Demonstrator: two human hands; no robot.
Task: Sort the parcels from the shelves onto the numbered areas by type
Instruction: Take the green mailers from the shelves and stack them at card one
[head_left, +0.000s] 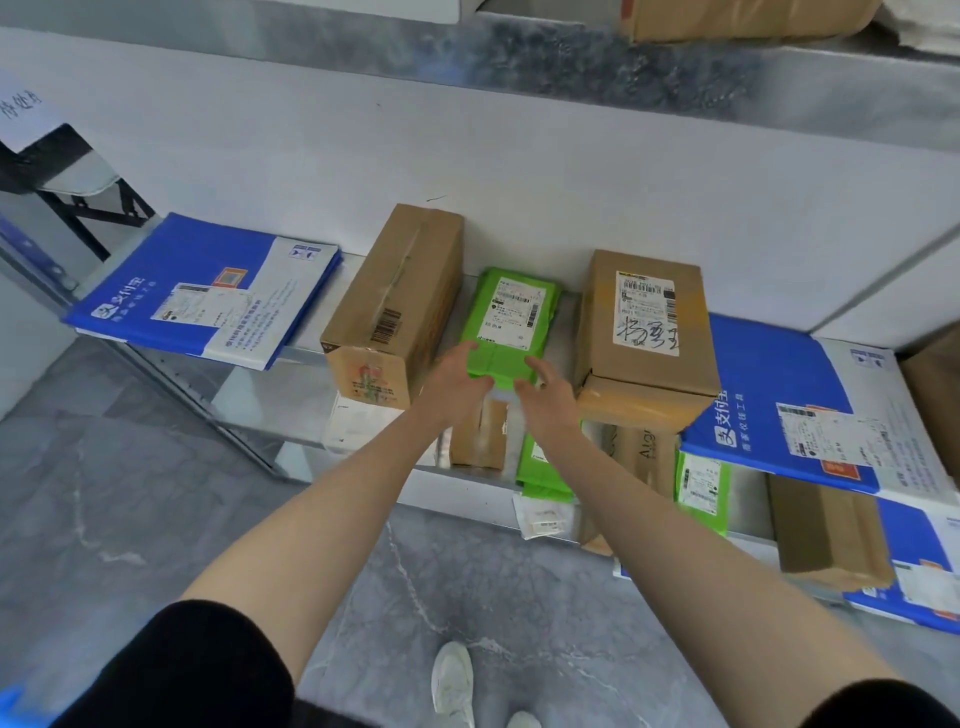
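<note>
The green parcel (511, 317) lies flat on the shelf (304, 349), straight ahead of both hands; its long axis runs away from the person, front to back, so its short near edge faces the palms. The left hand (456, 375) meets the near-left corner, fingers fairly straight along that side; the right hand (546, 391) meets the near-right corner, fingers spread over the top of the edge. Both hands touch it, but I cannot tell whether the thumbs have closed underneath, so a firm hold is not certain. Neither hand is clearly nearer, though the left fingertips reach slightly further up the side.

In my judgement the coming move is a pull straight back along that long axis; the gap is tight, so a sideways swing could catch a neighbour.

Just outside the left hand stands a tall cardboard box (395, 306), close beside the parcel; just outside the right hand sits a labelled cardboard box (644, 322) on another carton. Further left of the left hand lies 1 blue envelope (202, 291); further right of the right hand, a 2nd blue envelope (779, 395). Below the hands, a lower shelf holds more parcels.
</note>
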